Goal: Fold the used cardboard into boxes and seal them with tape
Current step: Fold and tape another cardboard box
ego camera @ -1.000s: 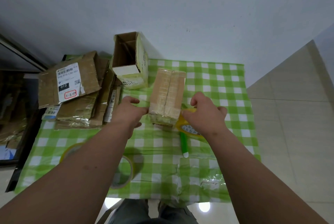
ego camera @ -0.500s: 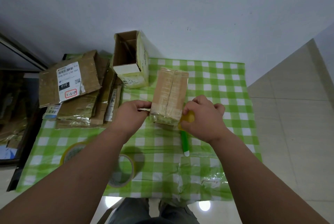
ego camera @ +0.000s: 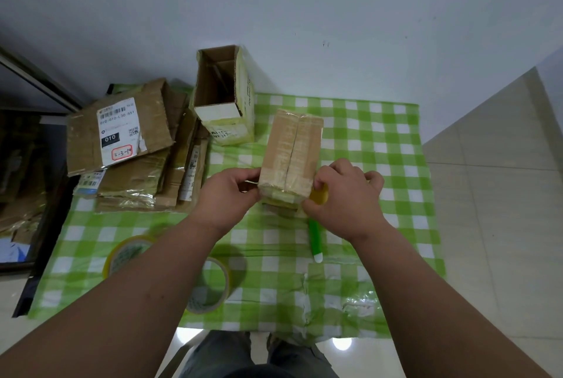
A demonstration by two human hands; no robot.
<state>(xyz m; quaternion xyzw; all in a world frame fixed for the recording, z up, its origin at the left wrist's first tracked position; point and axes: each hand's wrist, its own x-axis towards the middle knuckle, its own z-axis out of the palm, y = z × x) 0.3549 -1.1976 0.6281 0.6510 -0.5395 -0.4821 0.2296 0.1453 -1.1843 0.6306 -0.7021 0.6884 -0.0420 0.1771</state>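
Left hand (ego camera: 228, 194) pinching taped box (ego camera: 291, 155) near edge, right hand (ego camera: 345, 196) gripping yellow tape roll (ego camera: 319, 194) beside it. Left of box: flattened cardboard (ego camera: 118, 130), label "010", "3-3-10".

Both forearms bare, no sleeves; left hand (ego camera: 228, 194) and right hand (ego camera: 347, 198) without rings, watch or gloves. Grey trousers (ego camera: 259, 356) below.

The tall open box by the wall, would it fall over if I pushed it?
Probably. The tall open box stands on a narrow end, so a sideways push could tip it. It looks empty, so likely light. Its walls look stiff, so it should keep its shape.
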